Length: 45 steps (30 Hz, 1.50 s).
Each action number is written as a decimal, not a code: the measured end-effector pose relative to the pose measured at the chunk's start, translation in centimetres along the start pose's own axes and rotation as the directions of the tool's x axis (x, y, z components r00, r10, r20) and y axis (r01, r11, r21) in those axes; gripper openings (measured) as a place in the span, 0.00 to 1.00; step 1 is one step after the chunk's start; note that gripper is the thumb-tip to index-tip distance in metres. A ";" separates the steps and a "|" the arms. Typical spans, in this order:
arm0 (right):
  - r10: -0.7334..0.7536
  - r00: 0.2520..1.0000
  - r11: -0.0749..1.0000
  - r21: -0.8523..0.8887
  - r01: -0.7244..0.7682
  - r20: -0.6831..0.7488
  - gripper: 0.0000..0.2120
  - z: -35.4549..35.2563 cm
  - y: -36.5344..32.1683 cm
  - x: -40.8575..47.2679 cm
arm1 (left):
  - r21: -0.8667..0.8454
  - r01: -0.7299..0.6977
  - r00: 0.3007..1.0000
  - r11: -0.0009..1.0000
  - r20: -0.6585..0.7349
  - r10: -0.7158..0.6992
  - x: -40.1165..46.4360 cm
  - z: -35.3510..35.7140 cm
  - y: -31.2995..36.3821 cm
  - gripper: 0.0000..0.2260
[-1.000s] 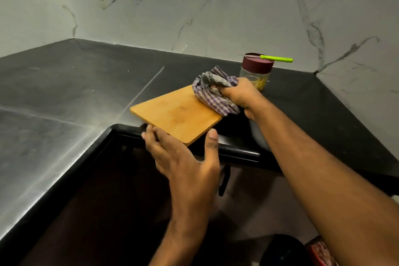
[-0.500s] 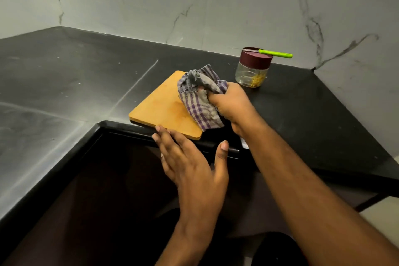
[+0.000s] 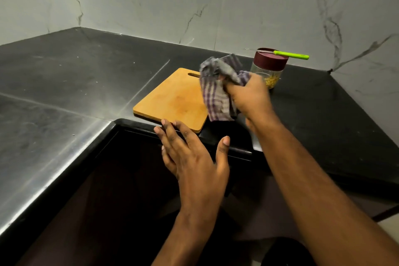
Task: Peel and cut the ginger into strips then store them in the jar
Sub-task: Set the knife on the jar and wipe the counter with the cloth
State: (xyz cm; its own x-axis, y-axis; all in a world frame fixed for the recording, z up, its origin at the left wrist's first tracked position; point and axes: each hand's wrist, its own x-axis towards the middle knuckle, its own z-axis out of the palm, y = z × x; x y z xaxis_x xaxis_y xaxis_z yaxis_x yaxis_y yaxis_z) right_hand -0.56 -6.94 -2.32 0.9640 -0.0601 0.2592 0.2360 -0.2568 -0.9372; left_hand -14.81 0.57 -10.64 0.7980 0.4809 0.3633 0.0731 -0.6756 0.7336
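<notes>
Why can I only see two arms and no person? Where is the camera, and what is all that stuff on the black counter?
The camera sits on the person's head and looks forward and down, so you see only their own arms. This is one view, from above the hands.

The right hand grips a checked cloth over a wooden cutting board, which lies flat on the black counter. The left hand is open, its fingertips at the board's near edge.

Behind the cloth stands a clear jar with a dark red lid and yellowish strips inside. A knife with a green handle lies across the lid. The walls are white marble.
</notes>
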 end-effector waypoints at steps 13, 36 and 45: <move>-0.166 0.985 0.730 -0.667 0.149 0.039 0.21 -3.8 1.5 -1.1 | 0.013 -0.292 0.954 0.956 0.072 0.290 -0.4 2.1 0.9 0.33; -0.063 0.948 0.602 -0.746 0.285 0.311 0.19 -2.7 1.8 -2.6 | 0.100 -0.252 0.958 0.963 -0.113 0.263 4.0 1.9 2.8 0.16; 0.017 0.942 0.643 -0.725 0.247 0.336 0.20 -5.7 1.5 -4.5 | 0.375 -0.236 0.971 0.897 0.064 0.229 1.5 1.6 4.6 0.09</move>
State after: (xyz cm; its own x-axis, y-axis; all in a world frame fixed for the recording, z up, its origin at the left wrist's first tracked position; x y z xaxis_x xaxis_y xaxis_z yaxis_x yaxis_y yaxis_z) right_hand -5.26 -12.55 -3.58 0.9530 0.2634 0.1497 0.3010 -0.8791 -0.3696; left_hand -12.36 -2.69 -7.66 0.8302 0.2768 0.4839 0.1014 -0.9285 0.3571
